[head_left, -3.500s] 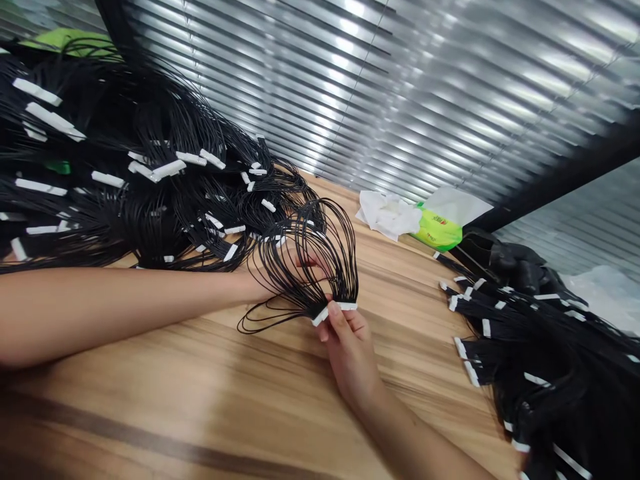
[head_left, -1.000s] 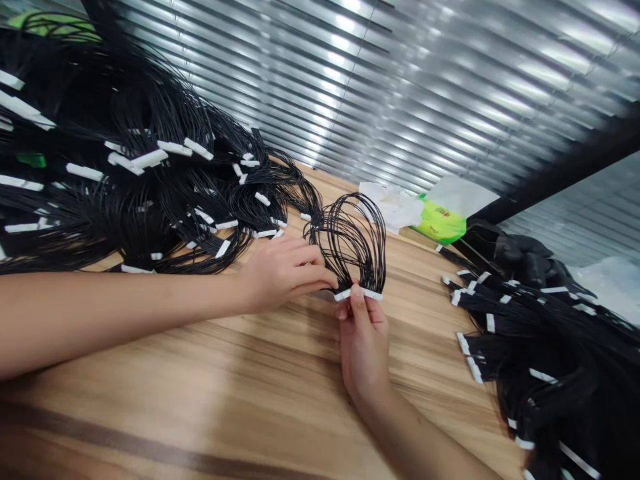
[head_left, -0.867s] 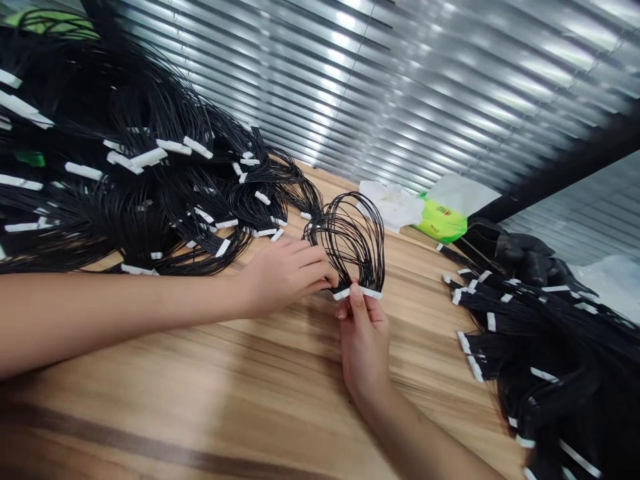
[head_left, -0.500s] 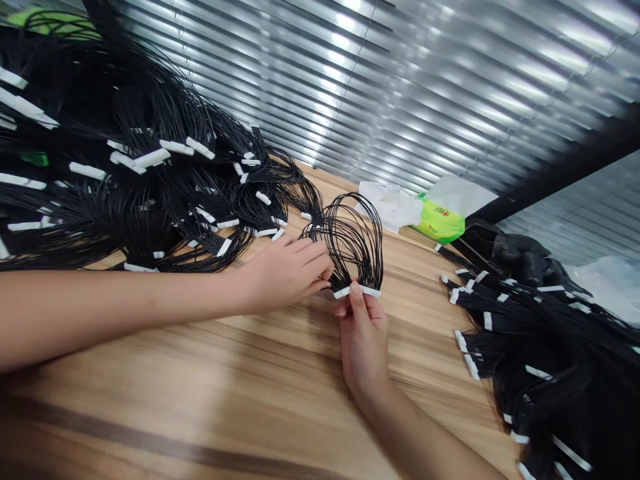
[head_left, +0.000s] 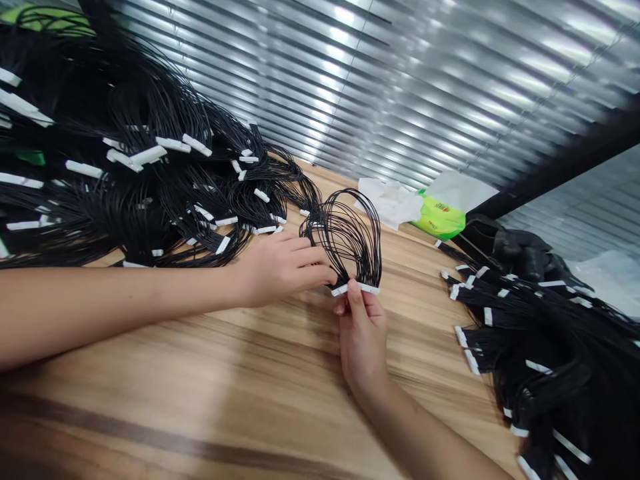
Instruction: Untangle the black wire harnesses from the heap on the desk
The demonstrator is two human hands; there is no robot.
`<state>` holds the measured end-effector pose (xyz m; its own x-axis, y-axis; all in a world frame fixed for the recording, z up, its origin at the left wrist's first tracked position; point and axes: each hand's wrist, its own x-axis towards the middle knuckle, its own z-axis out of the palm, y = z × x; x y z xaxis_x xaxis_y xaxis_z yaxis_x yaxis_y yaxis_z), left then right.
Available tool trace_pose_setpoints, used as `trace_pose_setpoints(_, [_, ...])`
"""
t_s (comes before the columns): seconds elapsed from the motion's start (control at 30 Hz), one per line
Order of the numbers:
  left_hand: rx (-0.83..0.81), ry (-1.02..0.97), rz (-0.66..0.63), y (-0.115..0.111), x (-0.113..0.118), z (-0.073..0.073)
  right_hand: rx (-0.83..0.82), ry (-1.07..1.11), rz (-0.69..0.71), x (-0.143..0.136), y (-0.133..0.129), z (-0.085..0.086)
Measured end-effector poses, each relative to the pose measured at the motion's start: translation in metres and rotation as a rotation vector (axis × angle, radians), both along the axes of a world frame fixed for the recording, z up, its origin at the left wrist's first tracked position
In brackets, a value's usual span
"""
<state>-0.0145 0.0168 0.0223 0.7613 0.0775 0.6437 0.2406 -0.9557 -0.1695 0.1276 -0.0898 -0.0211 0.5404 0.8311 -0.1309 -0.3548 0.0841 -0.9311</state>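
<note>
Over the middle of the table, my right hand [head_left: 364, 327] pinches two white connectors [head_left: 371, 289] of a wire harness, held side by side with the thumb on top. Thin black wires [head_left: 373, 233] rise from the connectors in a loop that leans away from me. Just left of them is my left hand [head_left: 287, 270], palm down, its fingers bent in against the wires by the left connector. Its fingertips are partly hidden, so what lies between them does not show clearly.
A large heap of black wire harnesses [head_left: 165, 173] with white connectors covers the left side. More harnesses [head_left: 550, 347] lie at the right. A green packet [head_left: 440, 217] and white tissue [head_left: 390, 200] sit at the back of the wooden table [head_left: 240, 400], before a metal blind [head_left: 320, 73].
My left hand's fingers have shifted slightly, stretching a little further toward the left connector. My right hand keeps its pinch on the connectors. The whole view has moved very slightly.
</note>
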Motion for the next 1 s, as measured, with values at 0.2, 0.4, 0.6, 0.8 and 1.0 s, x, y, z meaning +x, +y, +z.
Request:
trace_pose_setpoints(0.2, [-0.060,0.092,0.057,-0.010,0.002,0.005,-0.009,-0.068,0.038,0.000,-0.001,-0.001])
trace_pose_setpoints(0.4, [-0.217,0.210,0.080,-0.016,0.003,0.010,-0.031,-0.118,0.046,-0.001,-0.002,-0.001])
trace_pose_setpoints(0.6, [-0.316,0.219,0.151,-0.018,0.001,0.012,-0.023,-0.111,0.050,-0.001,-0.001,-0.002])
trace_pose_setpoints(0.8, [-0.595,0.193,0.160,-0.015,-0.003,0.012,-0.018,-0.083,0.050,0.000,-0.001,-0.003])
trace_pose_setpoints(1.0, [-0.541,0.175,0.161,-0.012,-0.002,0.013,-0.024,-0.040,0.037,-0.001,0.000,0.001])
